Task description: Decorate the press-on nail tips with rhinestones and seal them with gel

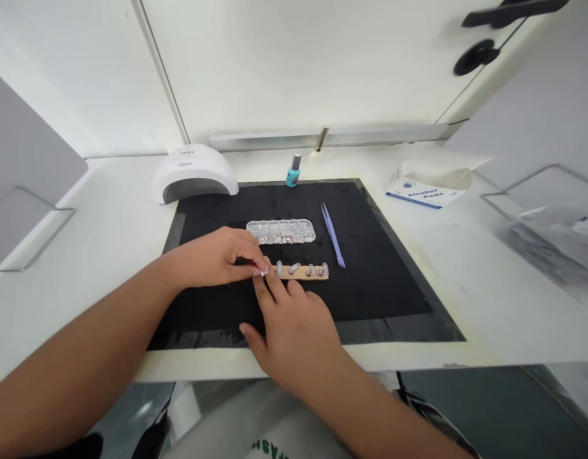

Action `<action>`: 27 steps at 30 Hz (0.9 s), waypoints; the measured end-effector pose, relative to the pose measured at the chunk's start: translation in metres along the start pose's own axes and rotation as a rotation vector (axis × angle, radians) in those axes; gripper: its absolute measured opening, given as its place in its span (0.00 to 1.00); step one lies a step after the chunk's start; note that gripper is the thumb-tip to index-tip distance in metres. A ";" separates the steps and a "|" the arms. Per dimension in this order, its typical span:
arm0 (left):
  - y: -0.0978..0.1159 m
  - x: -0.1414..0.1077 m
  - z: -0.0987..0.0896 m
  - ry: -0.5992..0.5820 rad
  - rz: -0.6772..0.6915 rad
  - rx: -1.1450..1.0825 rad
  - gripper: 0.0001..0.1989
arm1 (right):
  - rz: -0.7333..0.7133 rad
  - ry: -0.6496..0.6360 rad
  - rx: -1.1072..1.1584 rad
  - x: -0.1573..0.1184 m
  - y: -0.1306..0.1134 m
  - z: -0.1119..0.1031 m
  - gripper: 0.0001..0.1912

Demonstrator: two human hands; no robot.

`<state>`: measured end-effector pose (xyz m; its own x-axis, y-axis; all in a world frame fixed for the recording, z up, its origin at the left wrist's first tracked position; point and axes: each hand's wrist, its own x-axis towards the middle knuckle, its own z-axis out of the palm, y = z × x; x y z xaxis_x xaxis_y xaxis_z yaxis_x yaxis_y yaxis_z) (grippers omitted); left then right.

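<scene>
My left hand (227,256) pinches a small white piece, apparently a false nail (264,272), between thumb and index finger. It is at the left end of a wooden strip (301,275), which is partly hidden under my fingers. My right hand (296,328) lies over the strip's left end with its fingers stretched out and thumb apart, the fingertips beside the pinched piece. Along the strip stand several clear false nails (294,268), with shiny bits near the right end. Just behind is a clear compartment case (286,231) holding small decorations. Purple tweezers (332,234) lie to its right.
A black mat (384,280) covers the middle of the white table. At the back stand a white nail lamp (194,169), a turquoise bottle (292,172) and a gold tube (321,139). To the right are an alcohol pads box (427,185) and a plastic bag (556,245).
</scene>
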<state>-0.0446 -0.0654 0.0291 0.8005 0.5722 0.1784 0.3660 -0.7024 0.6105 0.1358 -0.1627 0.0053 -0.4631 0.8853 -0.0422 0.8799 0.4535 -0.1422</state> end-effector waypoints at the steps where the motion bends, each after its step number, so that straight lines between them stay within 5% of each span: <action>1: 0.000 0.000 0.000 -0.005 0.005 0.003 0.08 | 0.010 -0.013 0.002 0.002 -0.001 -0.001 0.36; 21: 0.001 0.002 0.001 0.067 0.001 0.145 0.08 | 0.009 -0.046 -0.007 0.006 0.001 -0.001 0.39; 27: 0.006 0.003 0.001 0.007 0.019 0.072 0.09 | 0.004 -0.038 0.013 0.006 0.002 -0.001 0.38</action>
<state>-0.0399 -0.0687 0.0328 0.8045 0.5610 0.1954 0.3839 -0.7419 0.5497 0.1349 -0.1570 0.0056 -0.4633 0.8825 -0.0804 0.8805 0.4482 -0.1545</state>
